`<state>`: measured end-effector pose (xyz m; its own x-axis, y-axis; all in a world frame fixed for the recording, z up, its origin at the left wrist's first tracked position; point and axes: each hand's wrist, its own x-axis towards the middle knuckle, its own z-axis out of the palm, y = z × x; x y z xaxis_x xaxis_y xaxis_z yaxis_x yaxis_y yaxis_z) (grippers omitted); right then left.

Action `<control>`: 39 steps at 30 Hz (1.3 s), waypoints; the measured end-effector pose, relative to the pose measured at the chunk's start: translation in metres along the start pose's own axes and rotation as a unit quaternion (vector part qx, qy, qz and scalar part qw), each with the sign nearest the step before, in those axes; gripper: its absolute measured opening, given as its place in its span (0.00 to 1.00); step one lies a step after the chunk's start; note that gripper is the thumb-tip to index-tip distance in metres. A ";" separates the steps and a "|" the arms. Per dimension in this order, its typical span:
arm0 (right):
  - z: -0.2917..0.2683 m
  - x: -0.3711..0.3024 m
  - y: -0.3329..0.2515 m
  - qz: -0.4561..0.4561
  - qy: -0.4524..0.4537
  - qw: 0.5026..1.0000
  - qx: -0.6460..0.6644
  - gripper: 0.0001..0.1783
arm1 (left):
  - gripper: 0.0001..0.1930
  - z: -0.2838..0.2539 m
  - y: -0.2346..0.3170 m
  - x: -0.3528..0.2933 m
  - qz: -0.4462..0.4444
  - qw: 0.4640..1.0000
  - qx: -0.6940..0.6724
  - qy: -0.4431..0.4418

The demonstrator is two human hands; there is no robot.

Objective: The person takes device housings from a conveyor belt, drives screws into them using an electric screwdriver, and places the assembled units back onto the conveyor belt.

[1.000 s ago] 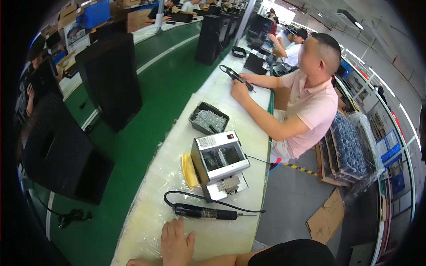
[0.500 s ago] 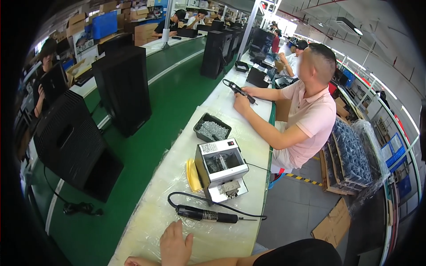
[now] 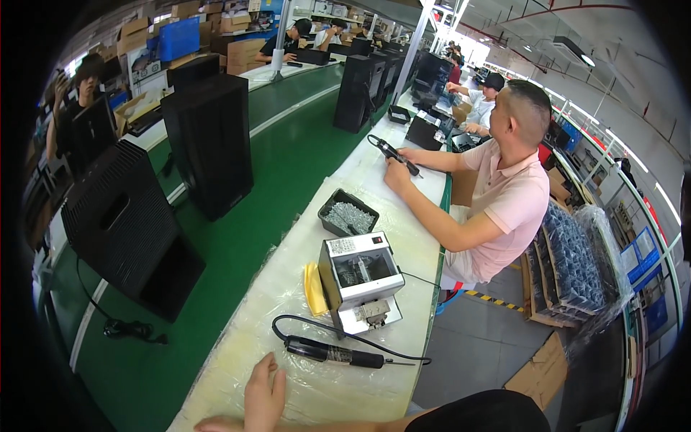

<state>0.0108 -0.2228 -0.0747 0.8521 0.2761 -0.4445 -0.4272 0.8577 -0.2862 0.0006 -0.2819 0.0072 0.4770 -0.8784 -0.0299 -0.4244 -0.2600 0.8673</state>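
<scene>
My left hand [image 3: 264, 396] is over the plastic-covered bench [image 3: 245, 338] at the lower middle, fingers pointing forward and thumb apart, with nothing in it. My right forearm comes in from the lower right beneath a black sleeve [image 3: 479, 414] and crosses behind the left wrist. Only a sliver of my right hand [image 3: 217, 425] shows at the bottom edge; its fingers are mostly cut off. Just beyond the left hand lies a black electric screwdriver [image 3: 335, 353] with a looped cord, its bit toward the right. Past it stands a screw feeder [image 3: 360, 270], a box with an open top window.
A black bin of small screws [image 3: 349, 216] stands behind the feeder, a yellow packet [image 3: 314, 289] beside it. A co-worker in pink [image 3: 507, 194] sits at the bench's right, holding another screwdriver [image 3: 396, 155]. Black tower-shaped units [image 3: 209, 144] stand on the green conveyor [image 3: 288, 151] at left.
My left hand has drawn back slightly toward the lower left, away from the screwdriver, and turned a little. The view has shifted slightly. At far left a person has raised a hand.
</scene>
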 end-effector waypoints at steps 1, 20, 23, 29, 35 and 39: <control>0.008 0.002 0.001 0.009 -0.006 1.000 0.004 0.10 | 0.23 -0.001 -0.004 0.000 0.003 0.999 0.043 -0.004; 0.017 -0.001 0.012 0.067 0.006 0.997 0.033 0.10 | 0.18 -0.026 -0.002 -0.017 -0.036 0.993 0.030 0.112; 0.019 -0.004 0.004 0.081 -0.011 0.995 0.048 0.11 | 0.18 -0.015 -0.009 -0.010 0.002 0.994 0.097 0.041; 0.033 -0.021 0.002 0.091 -0.072 0.991 0.068 0.12 | 0.19 -0.014 -0.004 -0.018 0.016 0.985 0.159 0.057; 0.025 -0.014 0.010 0.099 -0.120 0.987 0.041 0.15 | 0.20 -0.011 0.003 -0.019 0.014 0.988 0.153 0.032; 0.000 0.026 0.039 0.112 0.008 0.994 0.001 0.20 | 0.20 -0.023 0.029 -0.039 -0.011 0.973 0.226 0.050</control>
<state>0.0162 -0.1819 -0.0977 0.7314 0.4530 -0.5097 -0.6047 0.7763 -0.1778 -0.0125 -0.2459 0.0446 0.5527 -0.8331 0.0224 -0.6977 -0.4478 0.5591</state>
